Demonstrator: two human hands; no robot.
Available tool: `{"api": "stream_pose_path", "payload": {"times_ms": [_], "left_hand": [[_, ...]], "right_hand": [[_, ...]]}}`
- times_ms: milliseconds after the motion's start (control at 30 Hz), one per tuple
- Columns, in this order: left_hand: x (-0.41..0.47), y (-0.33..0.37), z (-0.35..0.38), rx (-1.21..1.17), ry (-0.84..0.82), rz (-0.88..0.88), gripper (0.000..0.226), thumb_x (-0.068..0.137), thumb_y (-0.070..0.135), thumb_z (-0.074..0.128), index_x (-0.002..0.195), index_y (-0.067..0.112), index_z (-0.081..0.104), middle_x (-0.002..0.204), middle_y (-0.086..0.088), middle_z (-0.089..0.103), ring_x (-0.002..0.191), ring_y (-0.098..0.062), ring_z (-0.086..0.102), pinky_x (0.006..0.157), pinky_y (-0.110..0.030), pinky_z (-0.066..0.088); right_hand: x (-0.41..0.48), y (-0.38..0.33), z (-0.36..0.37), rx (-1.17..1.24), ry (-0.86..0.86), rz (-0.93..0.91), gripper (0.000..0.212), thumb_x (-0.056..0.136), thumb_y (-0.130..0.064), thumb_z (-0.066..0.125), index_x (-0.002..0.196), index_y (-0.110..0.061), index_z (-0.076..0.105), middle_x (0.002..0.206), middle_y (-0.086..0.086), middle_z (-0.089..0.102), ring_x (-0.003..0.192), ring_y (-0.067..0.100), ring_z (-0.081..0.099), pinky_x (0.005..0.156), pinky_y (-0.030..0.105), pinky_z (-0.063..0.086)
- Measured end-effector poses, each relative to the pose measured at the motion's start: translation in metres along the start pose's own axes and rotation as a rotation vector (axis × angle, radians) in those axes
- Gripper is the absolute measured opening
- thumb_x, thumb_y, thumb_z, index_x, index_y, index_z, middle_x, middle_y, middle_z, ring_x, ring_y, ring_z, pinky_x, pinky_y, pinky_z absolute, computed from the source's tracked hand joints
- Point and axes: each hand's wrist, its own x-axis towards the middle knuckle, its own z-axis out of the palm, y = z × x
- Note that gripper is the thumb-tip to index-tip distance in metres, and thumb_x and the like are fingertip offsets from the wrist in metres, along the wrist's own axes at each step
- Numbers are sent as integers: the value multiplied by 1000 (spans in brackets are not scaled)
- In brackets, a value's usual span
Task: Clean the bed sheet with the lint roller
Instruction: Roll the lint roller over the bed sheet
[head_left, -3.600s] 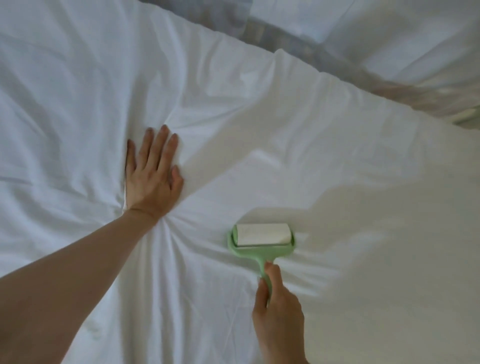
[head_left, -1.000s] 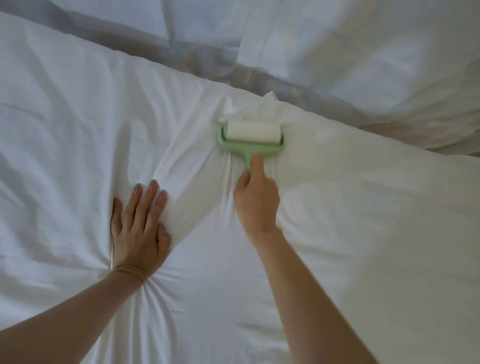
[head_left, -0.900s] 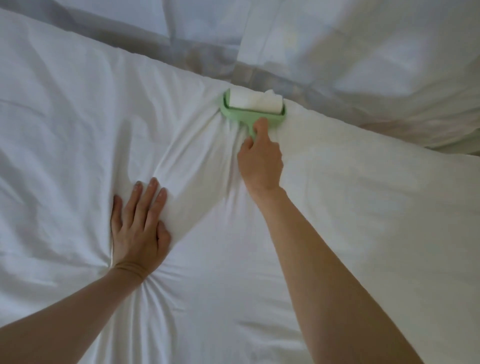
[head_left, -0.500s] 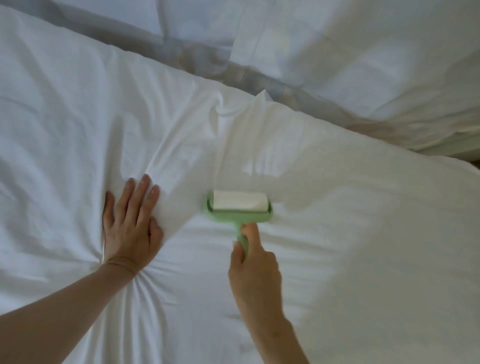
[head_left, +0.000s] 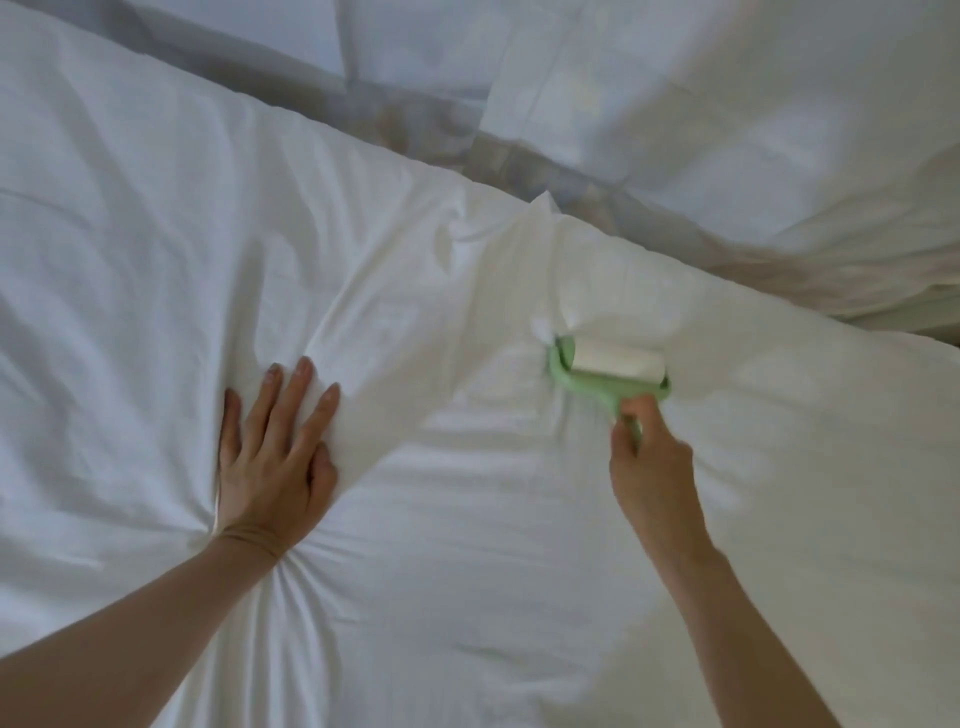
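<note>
Two hands on the bed sheet (head_left: 156, 218). Our left hand (head_left: 270, 467) lies flat, fingers (head_left: 291, 400) spread, pinning the cloth taut. Well to the right, the lint roller (head_left: 605, 370) sits on the sheet, drum axis running left-right, just beyond our right hand (head_left: 652, 475), fingers curled round its green handle. Next stroke prob. goes fwd/back, across that axis, w/ left hand well clear.

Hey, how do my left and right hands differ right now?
The left hand lies flat, fingers straight, pressing the bed sheet; the right hand curls round the handle of the lint roller. Creases fan out from the left hand's wrist; the sheet bunches ahead of the right hand's roller. Both are bare.
</note>
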Motion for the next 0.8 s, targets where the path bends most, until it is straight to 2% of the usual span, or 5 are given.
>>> {"api": "stream_pose_path", "payload": {"times_ms": [167,300,500,667,800], "left_hand": [[1,0,0,-23,-10,3,54,87,23,37,140,14,46,152,-17,36,141,-37,31,116,-58,16],[1,-1,0,-28,-4,3,54,86,22,37,139,13,47,151,-17,36,141,-37,31,116,-59,16],[1,1,-3,-36,-12,-3,55,86,21,38,139,12,49,152,-17,36,142,-36,30,117,-58,15],[0,1,-4,-42,-30,4,55,86,22,39,139,12,49,152,-16,35,142,-36,30,117,-58,14],[1,1,-4,-53,-26,2,55,85,22,39,139,13,49,152,-16,35,142,-36,30,117,-58,15]], "right_hand": [[92,-34,-8,36,67,-72,11,96,-18,38,104,-15,44,66,6,46,71,41,57,64,53,51],[106,-42,-8,59,95,-77,11,96,-18,36,103,-13,43,71,7,48,74,39,55,66,51,51],[-33,26,26,-11,49,-116,23,97,-16,41,117,-11,52,59,19,51,60,43,56,51,38,35],[-127,72,25,-48,-154,-23,26,96,-26,43,115,-41,37,60,12,58,67,41,62,55,38,40],[-75,51,21,-50,-65,-110,26,95,-14,47,120,-13,54,56,11,51,58,41,58,52,39,41]]}}
